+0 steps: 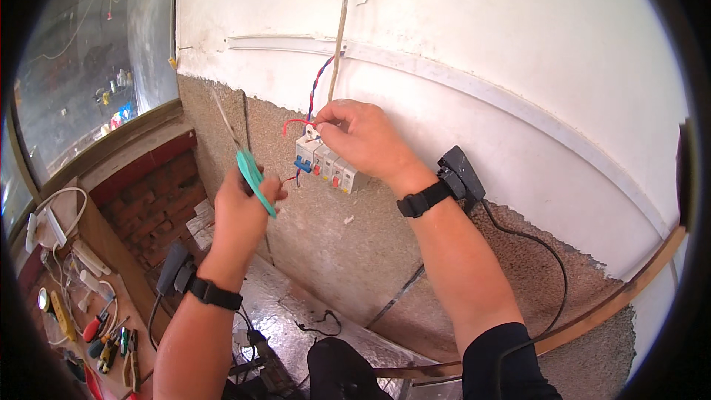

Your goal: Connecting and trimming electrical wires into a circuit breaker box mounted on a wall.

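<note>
My left hand (241, 200) is closed around turquoise-handled scissors (255, 181), whose thin blades point up and away, left of the breakers. My right hand (359, 137) pinches a thin red wire (294, 124) at the top of the breaker row. The wire's loose end curls out to the left of my fingertips. Below sits a row of white circuit breakers (326, 166) on the wall, with blue and red switches. A twisted red-and-blue wire pair (318, 83) runs down behind my right hand. Short red and blue wires (295, 178) stick out under the blue-switched breaker.
A brown cable (341, 26) hangs down the wall across white trunking (444, 70). At lower left, a wooden bench (141, 281) carries pliers, screwdrivers and a tape roll. Black wrist-strapped devices (461, 174) trail cables. A wooden rail (592, 318) curves along the lower right.
</note>
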A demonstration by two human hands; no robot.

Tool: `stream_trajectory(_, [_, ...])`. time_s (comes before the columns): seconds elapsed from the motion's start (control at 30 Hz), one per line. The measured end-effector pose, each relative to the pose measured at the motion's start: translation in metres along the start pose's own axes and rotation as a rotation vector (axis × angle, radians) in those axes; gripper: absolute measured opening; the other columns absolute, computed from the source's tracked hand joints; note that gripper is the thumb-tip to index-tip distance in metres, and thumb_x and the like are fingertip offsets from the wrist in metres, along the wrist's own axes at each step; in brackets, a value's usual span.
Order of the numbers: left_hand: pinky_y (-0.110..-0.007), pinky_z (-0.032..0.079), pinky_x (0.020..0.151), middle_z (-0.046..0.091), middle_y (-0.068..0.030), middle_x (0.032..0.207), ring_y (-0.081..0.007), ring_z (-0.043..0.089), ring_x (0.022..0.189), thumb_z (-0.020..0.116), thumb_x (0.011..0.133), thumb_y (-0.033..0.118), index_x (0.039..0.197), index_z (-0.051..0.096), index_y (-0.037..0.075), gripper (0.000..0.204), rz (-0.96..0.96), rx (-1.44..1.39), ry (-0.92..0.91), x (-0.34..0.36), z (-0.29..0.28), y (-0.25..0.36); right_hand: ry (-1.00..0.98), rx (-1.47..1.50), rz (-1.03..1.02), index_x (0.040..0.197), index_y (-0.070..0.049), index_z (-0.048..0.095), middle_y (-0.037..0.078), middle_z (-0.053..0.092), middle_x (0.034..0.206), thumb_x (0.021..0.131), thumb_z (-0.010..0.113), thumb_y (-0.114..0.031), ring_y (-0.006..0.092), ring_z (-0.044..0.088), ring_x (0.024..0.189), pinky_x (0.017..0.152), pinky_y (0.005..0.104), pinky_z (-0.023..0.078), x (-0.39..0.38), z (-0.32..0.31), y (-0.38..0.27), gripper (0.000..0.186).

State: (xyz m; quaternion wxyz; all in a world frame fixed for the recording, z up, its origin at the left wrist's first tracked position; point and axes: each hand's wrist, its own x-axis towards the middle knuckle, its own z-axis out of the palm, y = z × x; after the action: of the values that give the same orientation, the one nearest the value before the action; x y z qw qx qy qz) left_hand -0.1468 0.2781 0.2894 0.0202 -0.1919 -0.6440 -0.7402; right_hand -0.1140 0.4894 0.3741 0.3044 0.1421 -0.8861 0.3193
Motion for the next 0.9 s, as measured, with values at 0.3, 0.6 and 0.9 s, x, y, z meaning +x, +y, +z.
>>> stream_trajectory(0.3, [-0.038, 0.056, 0.084, 0.073, -0.0168, 0.103, -0.0275, 0.072, 0.094, 0.071, 0.084, 0.012, 0.122, 0.059, -0.005, 0.044, 0.046, 0.670, -0.293, -0.016, -0.009, -0.023, 0.028, 0.011, 0.037, 0.098, 0.002, 0.072, 0.015, 0.072, 0.086, 0.089, 0.063, -0.020, 0.0211, 0.067, 0.077, 0.074, 0.0346, 0.053, 0.000, 0.002, 0.006, 0.025])
stream_trajectory(0.6, [-0.040, 0.055, 0.086, 0.073, -0.0212, 0.102, -0.0343, 0.072, 0.096, 0.069, 0.081, 0.011, 0.119, 0.061, -0.006, 0.042, 0.130, 0.687, -0.317, -0.010, 0.004, -0.012, 0.036, -0.009, -0.008, 0.096, 0.000, 0.072, 0.020, 0.070, 0.083, 0.089, 0.061, -0.024, 0.0307, 0.068, 0.073, 0.069, 0.0399, 0.053, 0.000, 0.002, 0.008, 0.027])
stream_trajectory(0.9, [-0.041, 0.056, 0.084, 0.073, -0.0217, 0.101, -0.0346, 0.072, 0.093, 0.068, 0.081, 0.010, 0.113, 0.061, -0.006, 0.036, 0.116, 0.711, -0.310, -0.006, 0.014, -0.015, 0.019, -0.036, -0.015, 0.096, 0.000, 0.073, 0.020, 0.070, 0.082, 0.090, 0.061, -0.024, 0.0335, 0.067, 0.072, 0.069, 0.0416, 0.052, 0.000, -0.001, 0.007, 0.027])
